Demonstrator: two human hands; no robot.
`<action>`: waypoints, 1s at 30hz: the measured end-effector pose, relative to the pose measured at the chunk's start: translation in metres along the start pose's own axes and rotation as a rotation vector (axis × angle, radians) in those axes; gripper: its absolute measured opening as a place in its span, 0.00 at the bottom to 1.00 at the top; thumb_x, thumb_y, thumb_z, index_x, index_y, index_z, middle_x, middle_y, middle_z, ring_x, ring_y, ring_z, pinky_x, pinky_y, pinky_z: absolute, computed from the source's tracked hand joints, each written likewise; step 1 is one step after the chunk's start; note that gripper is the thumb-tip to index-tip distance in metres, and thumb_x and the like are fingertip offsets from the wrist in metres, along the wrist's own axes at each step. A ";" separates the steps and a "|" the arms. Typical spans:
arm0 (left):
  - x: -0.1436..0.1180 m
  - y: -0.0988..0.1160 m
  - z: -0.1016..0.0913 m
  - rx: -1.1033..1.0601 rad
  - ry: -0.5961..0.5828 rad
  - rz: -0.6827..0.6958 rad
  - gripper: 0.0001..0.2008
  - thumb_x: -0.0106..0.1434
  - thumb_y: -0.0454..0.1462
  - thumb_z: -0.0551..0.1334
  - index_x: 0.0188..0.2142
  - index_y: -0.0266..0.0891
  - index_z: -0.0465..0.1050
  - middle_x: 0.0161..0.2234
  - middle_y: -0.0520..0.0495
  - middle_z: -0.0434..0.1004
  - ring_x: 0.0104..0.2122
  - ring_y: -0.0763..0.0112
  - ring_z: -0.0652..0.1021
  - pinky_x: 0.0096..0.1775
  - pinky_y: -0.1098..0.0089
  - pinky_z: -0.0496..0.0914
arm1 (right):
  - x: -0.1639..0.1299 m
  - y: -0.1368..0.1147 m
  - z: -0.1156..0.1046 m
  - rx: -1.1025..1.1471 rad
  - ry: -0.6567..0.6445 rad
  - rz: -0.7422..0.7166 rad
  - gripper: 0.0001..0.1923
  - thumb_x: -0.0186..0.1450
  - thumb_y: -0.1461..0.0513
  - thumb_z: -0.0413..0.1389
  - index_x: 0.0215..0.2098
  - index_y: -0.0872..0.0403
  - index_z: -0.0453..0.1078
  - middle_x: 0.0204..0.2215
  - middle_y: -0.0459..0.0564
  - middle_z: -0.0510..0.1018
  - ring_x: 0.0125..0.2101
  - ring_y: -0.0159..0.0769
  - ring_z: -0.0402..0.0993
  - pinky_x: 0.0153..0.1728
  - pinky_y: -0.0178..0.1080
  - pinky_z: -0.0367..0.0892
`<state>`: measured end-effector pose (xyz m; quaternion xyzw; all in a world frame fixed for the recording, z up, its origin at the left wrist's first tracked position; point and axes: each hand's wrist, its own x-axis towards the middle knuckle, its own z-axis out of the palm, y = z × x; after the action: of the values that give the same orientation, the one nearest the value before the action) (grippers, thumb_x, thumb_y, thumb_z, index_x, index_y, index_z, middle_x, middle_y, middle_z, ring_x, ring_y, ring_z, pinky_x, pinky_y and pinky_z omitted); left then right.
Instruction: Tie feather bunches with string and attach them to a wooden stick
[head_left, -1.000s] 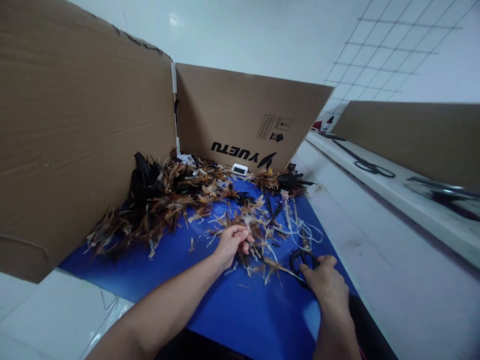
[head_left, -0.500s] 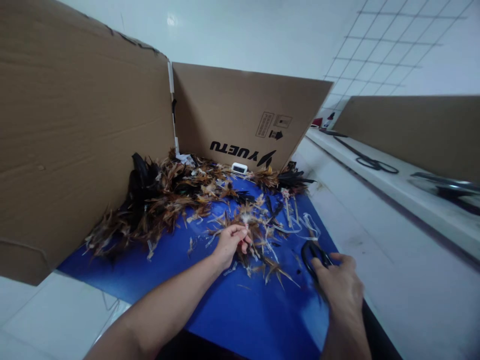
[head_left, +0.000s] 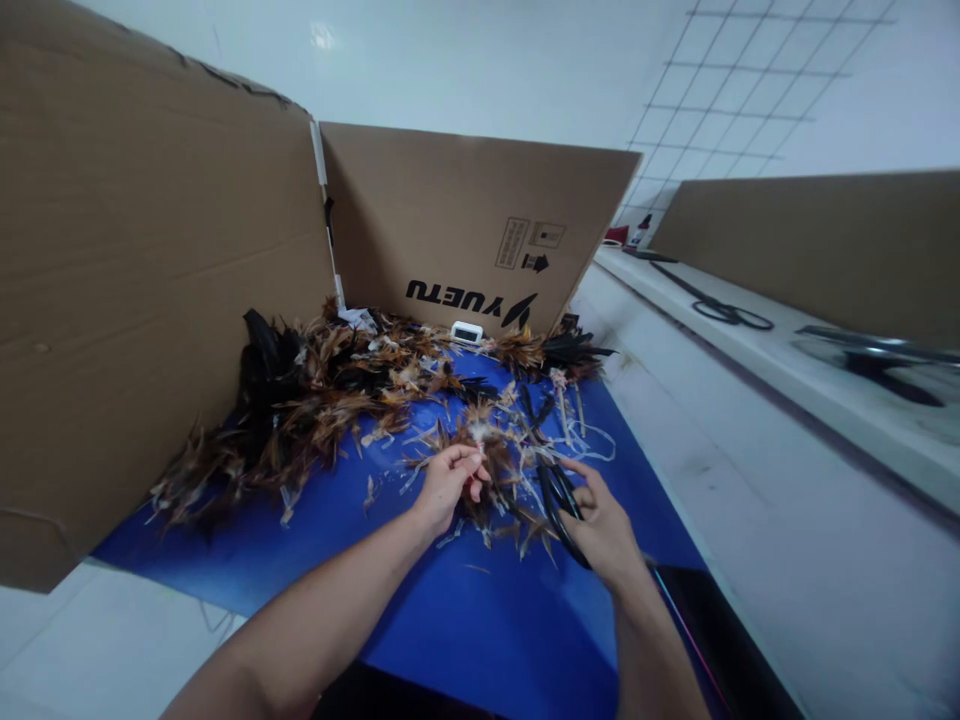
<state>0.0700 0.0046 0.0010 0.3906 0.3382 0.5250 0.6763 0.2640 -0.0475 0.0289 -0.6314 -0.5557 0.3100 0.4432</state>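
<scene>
With finger and thumb pinched, my left hand (head_left: 448, 487) holds a small feather bunch (head_left: 480, 435), its pale fluffy base at the fingertips. My right hand (head_left: 606, 530) grips black-handled scissors (head_left: 559, 505) by the loops, to the right of my left hand. The scissor blades point away from me among loose feathers and are hard to make out. Brown feather scraps (head_left: 525, 520) lie around both hands on the blue work surface (head_left: 495, 630). Clear plastic strips (head_left: 596, 440) curl just beyond the scissors.
A large heap of brown and black feathers (head_left: 315, 400) lies left, against upright cardboard panels (head_left: 465, 220). A small white digital device (head_left: 466, 333) stands at the back, beside another feather bundle (head_left: 562, 350). On the white ledge at right lie more scissors (head_left: 731, 312).
My right hand has brought the scissors left and inward, closer to the feather bunch. My left hand keeps its pinch. The whole view has shifted slightly.
</scene>
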 end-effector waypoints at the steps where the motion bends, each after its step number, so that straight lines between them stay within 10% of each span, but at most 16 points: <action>1: 0.000 0.000 0.000 0.003 0.003 0.000 0.16 0.52 0.45 0.62 0.33 0.34 0.67 0.22 0.52 0.71 0.14 0.83 0.65 0.19 0.77 0.60 | -0.001 -0.003 0.001 0.079 -0.050 0.011 0.33 0.50 0.63 0.57 0.54 0.51 0.57 0.16 0.36 0.61 0.15 0.28 0.59 0.18 0.31 0.56; 7: 0.003 0.004 -0.002 -0.004 0.034 0.023 0.15 0.51 0.45 0.63 0.32 0.35 0.68 0.22 0.52 0.72 0.14 0.83 0.65 0.19 0.77 0.60 | -0.013 -0.017 0.007 0.384 -0.289 0.076 0.30 0.51 0.64 0.56 0.51 0.50 0.54 0.19 0.38 0.64 0.15 0.27 0.59 0.16 0.31 0.57; 14: 0.007 0.010 -0.005 0.019 0.112 0.110 0.13 0.52 0.43 0.63 0.31 0.34 0.69 0.23 0.51 0.72 0.15 0.82 0.66 0.21 0.76 0.62 | -0.014 -0.011 0.021 0.167 -0.489 0.064 0.23 0.56 0.56 0.58 0.46 0.50 0.56 0.22 0.38 0.59 0.17 0.24 0.54 0.17 0.31 0.54; 30: 0.013 0.024 -0.013 0.027 0.219 0.243 0.11 0.53 0.42 0.62 0.29 0.34 0.68 0.22 0.52 0.71 0.15 0.82 0.66 0.20 0.76 0.62 | -0.017 -0.011 0.016 -0.024 -0.606 -0.125 0.28 0.58 0.52 0.55 0.52 0.52 0.53 0.29 0.45 0.65 0.24 0.29 0.60 0.25 0.34 0.57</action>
<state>0.0511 0.0232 0.0154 0.3780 0.3674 0.6378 0.5616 0.2417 -0.0605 0.0300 -0.4802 -0.7039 0.4497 0.2679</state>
